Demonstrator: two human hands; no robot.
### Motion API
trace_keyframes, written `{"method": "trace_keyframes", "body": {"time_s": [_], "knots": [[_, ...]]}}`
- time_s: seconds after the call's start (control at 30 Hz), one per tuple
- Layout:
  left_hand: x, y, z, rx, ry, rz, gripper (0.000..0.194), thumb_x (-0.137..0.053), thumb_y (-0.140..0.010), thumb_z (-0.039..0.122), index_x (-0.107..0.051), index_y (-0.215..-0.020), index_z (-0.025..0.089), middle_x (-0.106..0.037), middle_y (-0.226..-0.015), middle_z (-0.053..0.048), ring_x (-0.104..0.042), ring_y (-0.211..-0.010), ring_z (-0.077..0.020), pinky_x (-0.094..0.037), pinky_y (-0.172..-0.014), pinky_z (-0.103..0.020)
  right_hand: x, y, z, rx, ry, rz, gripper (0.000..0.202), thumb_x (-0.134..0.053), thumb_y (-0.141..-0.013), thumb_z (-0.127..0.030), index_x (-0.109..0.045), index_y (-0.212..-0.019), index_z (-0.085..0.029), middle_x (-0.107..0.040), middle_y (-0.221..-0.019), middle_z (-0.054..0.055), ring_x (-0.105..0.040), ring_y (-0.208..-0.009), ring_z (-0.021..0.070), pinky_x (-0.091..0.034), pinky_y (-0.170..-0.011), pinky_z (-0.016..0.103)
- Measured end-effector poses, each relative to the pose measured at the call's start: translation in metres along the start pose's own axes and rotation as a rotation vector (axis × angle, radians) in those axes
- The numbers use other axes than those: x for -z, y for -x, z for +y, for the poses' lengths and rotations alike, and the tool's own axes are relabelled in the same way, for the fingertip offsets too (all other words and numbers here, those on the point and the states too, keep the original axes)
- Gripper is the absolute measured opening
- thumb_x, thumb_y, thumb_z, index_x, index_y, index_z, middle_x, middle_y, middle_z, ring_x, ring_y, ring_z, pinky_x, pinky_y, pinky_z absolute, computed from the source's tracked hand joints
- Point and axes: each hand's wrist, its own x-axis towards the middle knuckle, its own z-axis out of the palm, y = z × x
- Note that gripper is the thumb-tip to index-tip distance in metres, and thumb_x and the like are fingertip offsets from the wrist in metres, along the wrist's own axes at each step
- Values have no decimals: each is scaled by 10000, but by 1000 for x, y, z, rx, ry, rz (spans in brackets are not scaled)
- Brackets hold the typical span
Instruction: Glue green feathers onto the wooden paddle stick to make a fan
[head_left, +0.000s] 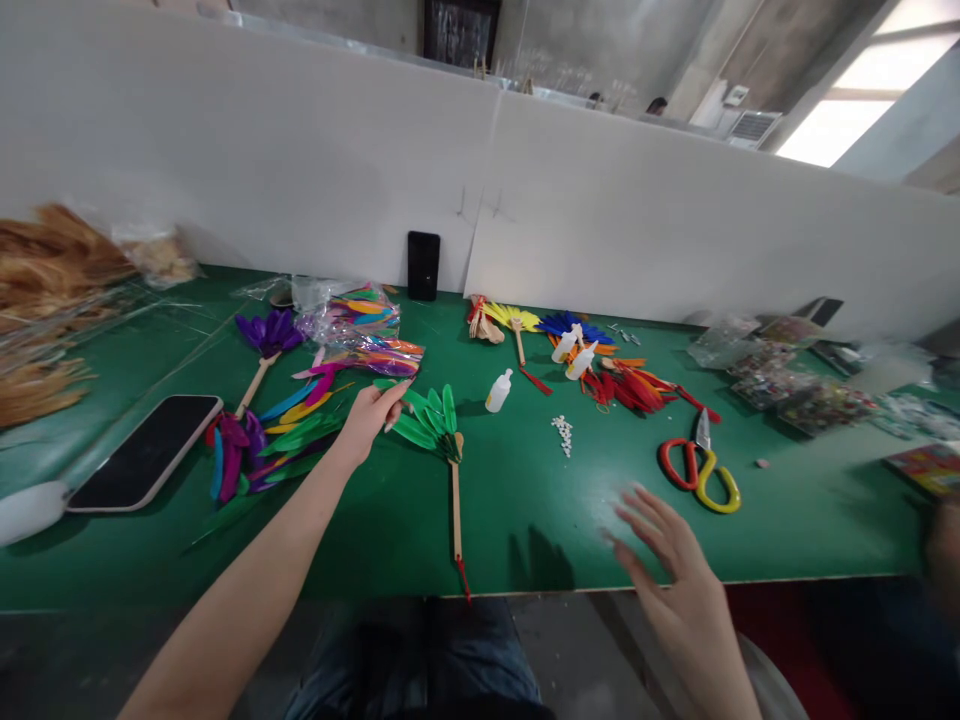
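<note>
A fan of green feathers (427, 420) on a wooden stick with a red tassel lies at the middle of the green table. My left hand (373, 415) is at its upper left, fingers pinched beside the feathers and the plastic-wrapped bundle; what they hold, if anything, is too small to make out. My right hand (671, 560) hovers over the front edge, slightly blurred, fingers spread, holding nothing. A white glue bottle (498, 391) stands behind the fan. Small white pieces (562, 437) lie to its right. Loose coloured feathers (300, 430) are spread left of the fan.
Scissors (701, 465) with red and yellow handles lie at right, beyond my right hand. A large phone (146, 452) lies at left near a purple feather fan (270, 332). Two more bottles, red feathers (637, 385) and bags sit farther back. Another person's hand (945, 545) shows at far right.
</note>
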Motion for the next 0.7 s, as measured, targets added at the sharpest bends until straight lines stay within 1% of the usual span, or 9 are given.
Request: {"method": "trace_keyframes", "body": {"time_s": [0.03,0.17,0.2,0.23,0.3,0.37,0.5,0.6,0.7], "knots": [[0,0,0,0,-1,-3,584,-528,-815,442,-362,-301,219,-316,-282,34,-420,-406,-115,-441,-698,-275,-1,-2,-1,25,31,-8,510,-651,-741,-468,-589,-1177,-211,-664,-1096,103,-630,-1003,286,-527,-837,425],[-1,-1,-1,0,-2,-13,594,-524,-821,443,-363,-297,214,-321,-286,31,-415,-404,-110,-436,-691,-271,-20,-9,-10,25,11,-118,340,-469,-889,-419,-638,-1103,-215,-711,-741,45,-697,-761,229,-539,-814,406],[-1,-1,-2,0,0,-13,596,-523,-824,439,-365,-296,212,-323,-287,31,-411,-401,-107,-432,-681,-269,-29,-11,-13,69,-8,-194,372,-425,-914,-392,-578,-1205,-218,-722,-855,65,-691,-857,230,-530,-844,399],[0,-1,-2,0,2,-12,597,-522,-826,436,-367,-295,210,-323,-289,31,-405,-398,-104,-427,-665,-267,-41,-14,-15,151,14,-272,434,-416,-921,-373,-469,-1326,-226,-673,-1106,94,-620,-1063,237,-483,-932,407],[0,-1,-2,-1,8,-8,597,-525,-827,431,-373,-295,206,-326,-293,31,-394,-393,-99,-413,-624,-264,-66,-21,-19,314,145,-427,516,-394,-933,-357,-310,-1429,-240,-385,-1453,85,-323,-1348,235,-344,-1066,432],[0,-1,-2,-1,14,-3,597,-526,-827,432,-374,-296,205,-322,-296,31,-384,-389,-97,-393,-583,-262,-91,-28,-20,384,288,-493,491,-335,-956,-349,-311,-1431,-228,-259,-1514,69,-211,-1391,223,-282,-1097,448],[2,-1,0,5,17,-1,597,-522,-826,444,-379,-297,206,-315,-296,27,-369,-383,-100,-341,-506,-265,-123,-41,-19,454,515,-511,479,-344,-956,-385,-372,-1404,-216,-224,-1522,86,-206,-1391,256,-245,-1095,502],[2,0,2,7,18,-4,595,-522,-826,446,-384,-299,205,-317,-298,25,-372,-388,-102,-330,-495,-265,-126,-42,-21,475,588,-512,449,-334,-961,-378,-431,-1369,-220,-276,-1504,84,-247,-1377,271,-250,-1083,529],[1,0,3,3,18,-3,591,-525,-827,431,-381,-301,204,-317,-298,26,-382,-395,-101,-361,-536,-266,-117,-33,-23,485,629,-507,429,-329,-963,-375,-496,-1323,-214,-324,-1483,82,-260,-1372,277,-232,-1085,545]]}}
